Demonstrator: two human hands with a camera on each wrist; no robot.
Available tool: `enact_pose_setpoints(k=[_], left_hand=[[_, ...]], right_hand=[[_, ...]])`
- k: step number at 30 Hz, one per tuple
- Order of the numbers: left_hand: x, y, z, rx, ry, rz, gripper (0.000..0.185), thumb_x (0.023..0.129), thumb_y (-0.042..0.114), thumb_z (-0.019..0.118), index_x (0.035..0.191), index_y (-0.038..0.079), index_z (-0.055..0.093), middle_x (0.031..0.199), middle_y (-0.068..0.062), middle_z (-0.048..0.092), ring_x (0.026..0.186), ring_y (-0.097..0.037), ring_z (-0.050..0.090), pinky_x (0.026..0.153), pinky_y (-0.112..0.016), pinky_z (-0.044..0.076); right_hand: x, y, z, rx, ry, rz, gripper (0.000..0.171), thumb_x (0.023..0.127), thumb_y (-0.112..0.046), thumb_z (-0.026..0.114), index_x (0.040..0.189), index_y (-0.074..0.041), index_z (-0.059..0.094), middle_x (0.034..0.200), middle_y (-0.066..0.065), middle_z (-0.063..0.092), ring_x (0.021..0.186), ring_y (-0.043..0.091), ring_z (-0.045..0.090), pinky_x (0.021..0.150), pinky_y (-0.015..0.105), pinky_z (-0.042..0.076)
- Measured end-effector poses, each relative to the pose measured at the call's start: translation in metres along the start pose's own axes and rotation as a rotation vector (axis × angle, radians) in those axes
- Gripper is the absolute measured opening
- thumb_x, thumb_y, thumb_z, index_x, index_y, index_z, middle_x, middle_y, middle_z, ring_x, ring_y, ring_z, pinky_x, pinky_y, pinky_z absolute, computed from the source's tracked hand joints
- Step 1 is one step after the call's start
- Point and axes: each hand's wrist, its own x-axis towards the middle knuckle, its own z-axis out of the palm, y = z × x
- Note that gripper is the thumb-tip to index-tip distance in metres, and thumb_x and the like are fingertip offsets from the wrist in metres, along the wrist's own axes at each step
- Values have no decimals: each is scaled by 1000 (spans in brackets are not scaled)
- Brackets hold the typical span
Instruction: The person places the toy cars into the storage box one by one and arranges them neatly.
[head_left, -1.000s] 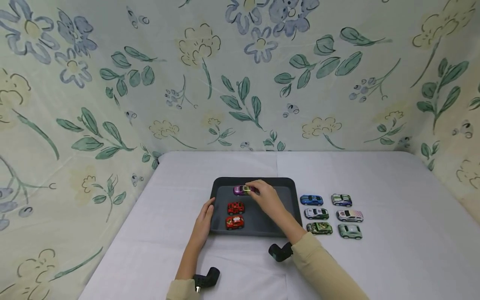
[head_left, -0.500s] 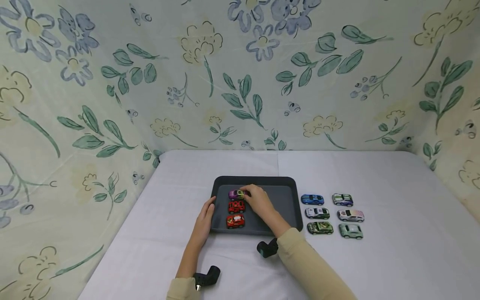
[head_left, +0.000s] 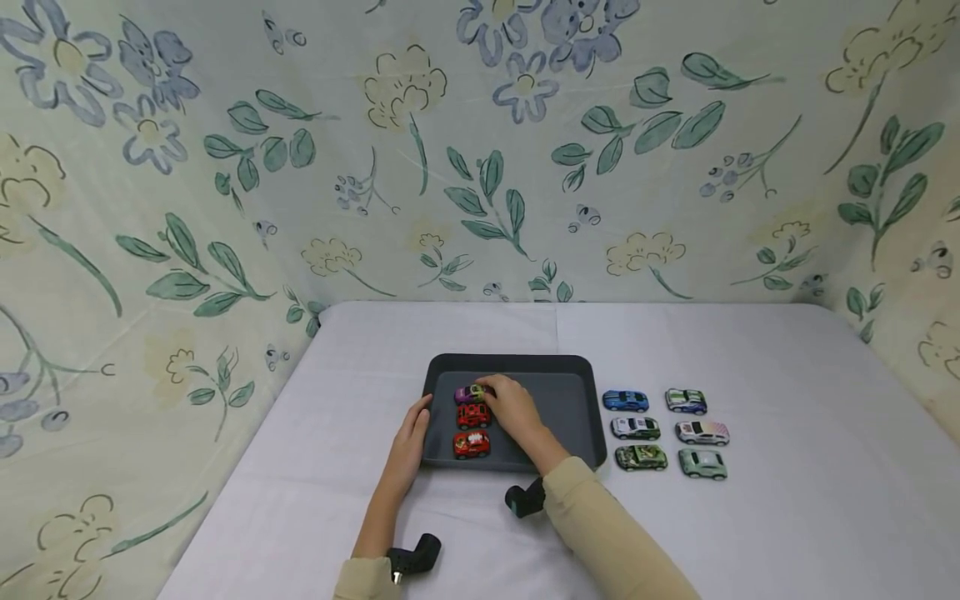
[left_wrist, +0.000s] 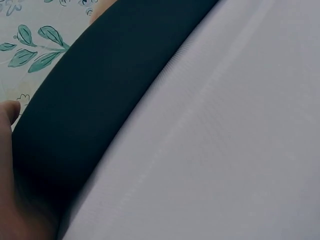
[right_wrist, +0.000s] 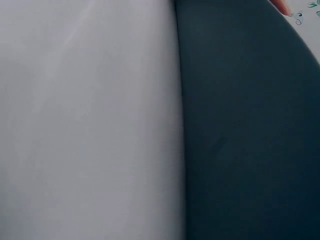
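In the head view, my right hand [head_left: 512, 408] pinches a purple and yellow-green toy car [head_left: 469, 394] by its right end, inside the dark grey tray [head_left: 567, 408]. Directly in front of that car is a red toy car [head_left: 473, 416], and another red toy car [head_left: 471, 444] with a white patch sits nearer the tray's front. My left hand [head_left: 408, 437] holds the tray's left side, its fingertips at the rim. Both wrist views show mostly the tray's outer wall [left_wrist: 95, 95] and white cloth; the cars are hidden there.
Right of the tray, several toy cars stand in two columns, among them a blue one [head_left: 626, 401], a camouflage green one [head_left: 641, 457] and a pale green one [head_left: 702, 463]. A white cloth [head_left: 315, 467] covers the table. Floral fabric [head_left: 480, 167] hangs behind it.
My right hand has brought the purple car left and toward the tray's front, up close to the nearest red car. My left hand has stayed at the tray's left side.
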Motion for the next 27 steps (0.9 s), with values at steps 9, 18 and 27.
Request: enact_pose_setpoints(k=[9,18,27], left_hand=[[-2,0,-1,-1,1,10,47,97,44,32,138,22,37,148,-10,31,138,-32,22,111,-54,18],[-1,-1,-2,-3,0,11,46,97,43,32,138,23,38,147,-8,32,138,-30,23,111,-53,18],[0,0,-2,14,-1,12,47,97,44,31,138,22,37,148,-9,31,138,-32,23,111,-55,18]], right_hand=[[-6,1,-5,94,12,37,34,86,-12,61,120,-10,59,125,10,57,117,27,53,95,42,45],[-18,-2,-14,114,41,63,36,86,-12,61,122,-11,58,128,9,55,120,27,50,98,44,43],[-33,-4,-24,103,114,43,35,88,-19,60,123,-16,58,128,6,56,119,26,52,93,46,45]])
